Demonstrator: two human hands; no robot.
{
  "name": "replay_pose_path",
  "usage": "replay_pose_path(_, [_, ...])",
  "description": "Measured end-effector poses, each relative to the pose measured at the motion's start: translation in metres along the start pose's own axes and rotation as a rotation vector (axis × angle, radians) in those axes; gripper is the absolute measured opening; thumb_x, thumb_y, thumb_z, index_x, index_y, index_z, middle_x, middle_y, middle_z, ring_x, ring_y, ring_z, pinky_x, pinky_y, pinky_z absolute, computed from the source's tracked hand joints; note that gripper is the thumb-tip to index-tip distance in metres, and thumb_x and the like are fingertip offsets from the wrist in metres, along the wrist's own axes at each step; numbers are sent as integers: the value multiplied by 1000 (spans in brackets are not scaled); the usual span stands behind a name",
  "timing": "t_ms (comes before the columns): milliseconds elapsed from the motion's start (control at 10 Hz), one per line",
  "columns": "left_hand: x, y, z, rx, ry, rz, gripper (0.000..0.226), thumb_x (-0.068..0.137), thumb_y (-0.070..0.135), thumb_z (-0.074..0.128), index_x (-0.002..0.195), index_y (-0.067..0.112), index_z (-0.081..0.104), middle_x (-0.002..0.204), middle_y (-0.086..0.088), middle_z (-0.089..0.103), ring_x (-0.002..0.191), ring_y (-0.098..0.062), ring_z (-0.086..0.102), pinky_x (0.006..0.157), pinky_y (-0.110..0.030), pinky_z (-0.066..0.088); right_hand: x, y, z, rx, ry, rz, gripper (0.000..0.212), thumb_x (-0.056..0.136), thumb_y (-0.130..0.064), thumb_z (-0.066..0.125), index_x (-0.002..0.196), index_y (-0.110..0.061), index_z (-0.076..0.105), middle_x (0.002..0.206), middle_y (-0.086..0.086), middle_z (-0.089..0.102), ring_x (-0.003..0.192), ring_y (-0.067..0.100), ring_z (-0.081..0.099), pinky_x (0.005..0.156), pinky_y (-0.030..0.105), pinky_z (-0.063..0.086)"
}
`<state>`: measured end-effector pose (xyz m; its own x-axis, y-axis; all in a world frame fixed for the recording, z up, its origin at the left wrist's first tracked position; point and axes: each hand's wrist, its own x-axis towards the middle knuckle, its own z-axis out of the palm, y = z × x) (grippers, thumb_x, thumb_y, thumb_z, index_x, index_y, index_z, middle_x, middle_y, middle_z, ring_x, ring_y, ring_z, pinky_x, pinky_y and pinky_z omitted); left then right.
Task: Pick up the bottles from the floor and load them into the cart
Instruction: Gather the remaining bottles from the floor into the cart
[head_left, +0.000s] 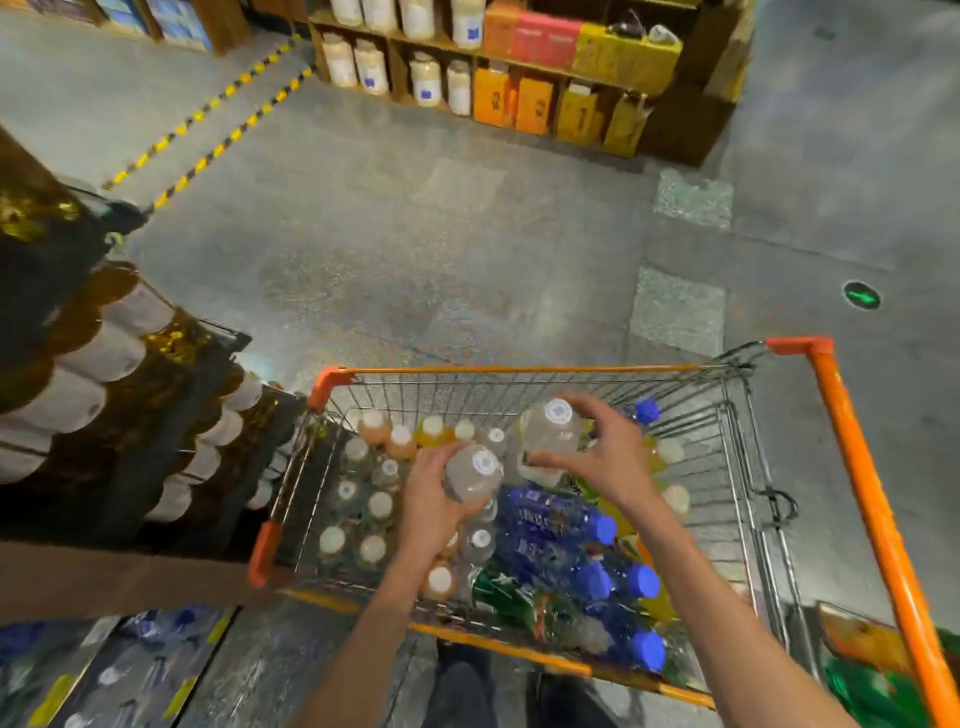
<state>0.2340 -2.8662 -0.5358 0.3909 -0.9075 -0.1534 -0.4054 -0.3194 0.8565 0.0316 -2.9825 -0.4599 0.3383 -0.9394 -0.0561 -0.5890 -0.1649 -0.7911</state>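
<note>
Two pale bottles are held over the cart (524, 370), one per hand, caps up toward the camera. Left hand (428, 501) is curled round the left bottle (474, 475): fingers wrapped under and behind the body, thumb side up near the shoulder, cap clear of the grip. Right hand (605, 457) holds the right bottle (551, 428) in a wider claw: thumb pressed on the near lower side, fingers arched over the top and far side close to the cap. Both bottles sit above the basket's middle, the right one further from the person, just beside each other but apparently not touching. Step in hand is judged to be placement. Upright white-capped bottles (363, 512) are packed in rows on the left half; blue bottles (558, 517) and green ones lie loose on their sides on the right. For a clean drop, each bottle should be lowered upright into a gap next to the standing rows, base first, and released only once the base is seated; a drop onto the lying blue bottles would likely roll or tip. The left bottle looks closest to a gap by the standing rows and is best set first, so the right hand has room. The right grip is mostly fingertip contact and is judged weaker, so it should be lowered slowly. More bottles are seen blurred on the floor at lower left, so the task is judged unfinished. Shelves (498, 67) with jars and boxes stand beyond.
</note>
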Motion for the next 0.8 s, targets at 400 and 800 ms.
replay_pose_path(400, [39, -19, 63, 100, -335, -76, 74, 70, 11, 85, 128, 34, 46, 118, 11, 63, 107, -11, 63, 92, -39, 57, 78, 31, 46, -211, -249, 55, 71, 57, -22, 95, 122, -14, 66, 122, 4, 65, 113, 21, 59, 98, 32, 43])
replay_pose_path(800, [60, -39, 120, 174, -280, -119, 66, 72, 22, 75, 128, 39, 43, 136, -1, 47, 119, -31, 54, 94, -50, 53, 94, 86, 54, -383, -510, 41, 64, 79, -2, 78, 135, -25, 57, 140, -2, 60, 120, 19, 60, 100, 31, 47])
